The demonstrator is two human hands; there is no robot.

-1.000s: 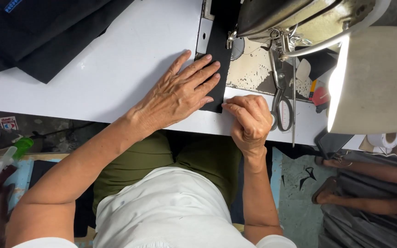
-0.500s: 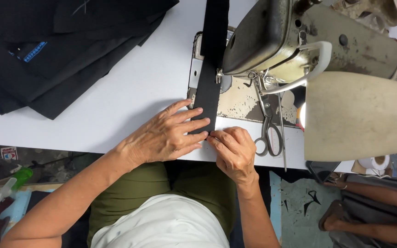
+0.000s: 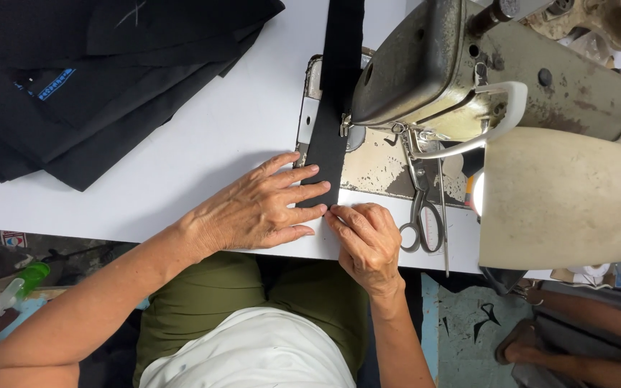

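Change: since half a second ago the black fabric strip (image 3: 332,122) lies a little farther through under the sewing machine (image 3: 425,86), and both hands keep their place at its near end.
Left hand: the left hand (image 3: 256,208) lies flat and open, fingers spread toward 3 o'clock, fingertips pressing on the near end of the strip; it grips nothing.
Right hand: the right hand (image 3: 368,241) is curled, fingers bent toward 11 o'clock, pinching the strip's near corner; it touches the left fingertips.
Strip: runs from 12 o'clock down to the hands, passing under the machine's head, flat on the metal plate and the white table (image 3: 203,158).
Scissors: scissors (image 3: 422,215) lie on the machine bed just at 3 o'clock of the right hand, handles toward the table edge.
Cloth pile: folded black garments (image 3: 95,79) lie at 10 o'clock, well apart from the hands.
Lamp: a cream lamp shade (image 3: 569,201) hangs at 3 o'clock.
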